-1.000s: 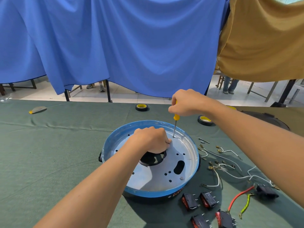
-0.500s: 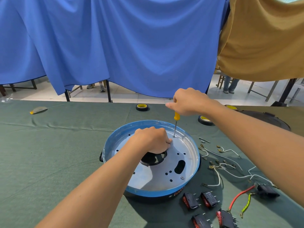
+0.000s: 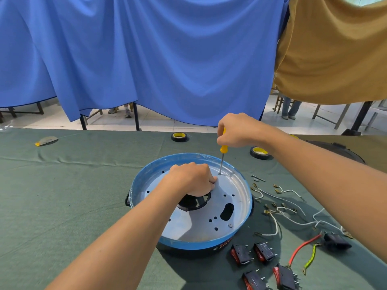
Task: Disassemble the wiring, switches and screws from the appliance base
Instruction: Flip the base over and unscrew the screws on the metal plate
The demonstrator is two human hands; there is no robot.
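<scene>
Green cloth, soft and slightly rucked, covers the table [image 3: 62,195], which keeps loose parts from rolling away. At its middle sits the appliance base [image 3: 188,243], a round shallow pan with a glossy blue rim and a black outer wall. Inside it lies a dull silver metal plate [image 3: 199,225], flat and punched with small round holes and one oval slot.

The left hand [image 3: 190,178] rests on the plate just above the black hub [image 3: 194,203] at its centre, fingers curled under. It looks to be bracing the base against turning, though whether it grips the hub's edge or only presses down is hidden. The right hand [image 3: 236,130] is clamped round the yellow handle of a screwdriver [image 3: 223,148], held upright so that the thin steel shaft meets the plate squarely at about one o'clock. The step in hand seems to be backing out a screw there.

Four black and red switches [image 3: 240,254] lie at five o'clock of the base, out of the working area. White wires [image 3: 278,210] with brass ends sprawl at three o'clock, with a red and a green lead [image 3: 301,248] beyond the switches. One small screw [image 3: 230,225] remains in the plate at five o'clock.
</scene>
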